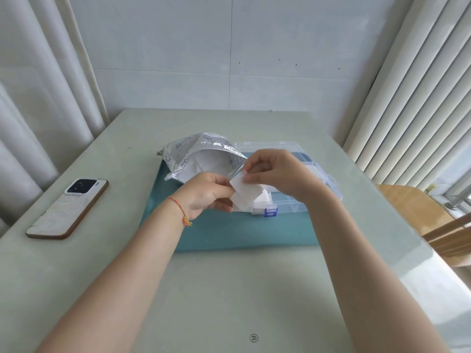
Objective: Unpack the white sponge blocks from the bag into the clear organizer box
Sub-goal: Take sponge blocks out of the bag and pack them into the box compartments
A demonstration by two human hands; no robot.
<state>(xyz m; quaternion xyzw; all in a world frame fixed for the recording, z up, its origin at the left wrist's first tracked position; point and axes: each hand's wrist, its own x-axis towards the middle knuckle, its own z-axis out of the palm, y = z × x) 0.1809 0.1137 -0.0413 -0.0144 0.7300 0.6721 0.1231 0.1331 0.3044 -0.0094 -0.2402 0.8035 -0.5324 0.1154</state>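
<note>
- Left hand: raised above the teal rectangular mat, fingers curled, thumb and fingertips pinching the left edge of a stack of flat white square sponge blocks. A red string bracelet with a small tassel circles the wrist.
- Right hand: raised opposite the left hand, thumb and forefinger pinching the upper corner of the top block of the same stack; the remaining fingers are curled above it.
- Sponge blocks: held in the air between both hands, over the near left corner of the clear plastic organizer box. How many blocks form the stack cannot be told.
- Organizer box: lies on the right part of the mat with its lid folded back toward the wall. A blue latch shows on the near edge. White material is visible inside, just beyond the held stack; which compartment holds it cannot be told.
- Silver foil bag with printed markings: lies on the mat's far left corner, just beside the box, mouth open toward the hands, white contents visible within.
- Smartphone with a white patterned back and a dark camera block: lies face down on the pale green table, well left of the mat.
</note>
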